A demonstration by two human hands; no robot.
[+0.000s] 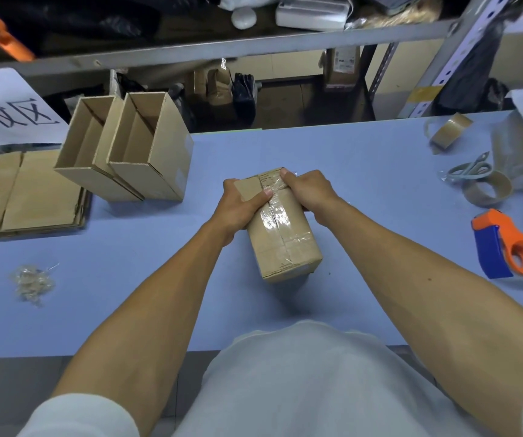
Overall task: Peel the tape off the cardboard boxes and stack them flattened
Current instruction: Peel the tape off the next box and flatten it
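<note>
A small sealed cardboard box (280,238) stands on the blue table (364,171), with clear tape along its top seam and across its near end. My left hand (238,206) grips the box's left far side, its thumb lying across the top by the tape. At the far right corner, my right hand (309,190) curls over the box, fingers at the tape end. Two open boxes (127,149) lie on their sides at the left. Beside them, flattened cardboard (30,193) lies stacked at the table's left edge.
A crumpled wad of peeled tape (33,282) lies at the near left. On the right are an orange and blue tape dispenser (509,247), two tape rolls (487,187) (449,130) and scissors (471,168). A metal shelf (222,48) with clutter runs behind the table.
</note>
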